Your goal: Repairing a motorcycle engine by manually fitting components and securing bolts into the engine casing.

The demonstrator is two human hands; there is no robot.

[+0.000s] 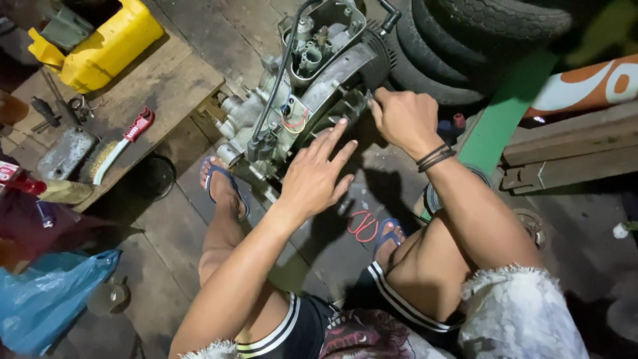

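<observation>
The grey cast-metal motorcycle engine (299, 100), grimy and stripped of its cover, sat on the dark plank floor (166, 226) between the person's sandalled feet. The left hand (312, 176) lay flat against the casing, fingers spread and gripping nothing. The right hand (402, 116) was curled at the casing's edge beside the finned cylinder; whether its grip closed on a small part I could not tell (the fingertips were hidden). Steady pressure from the flat palm would likely keep the block from rocking. A red-handled wire brush (123, 143) lay well apart.
</observation>
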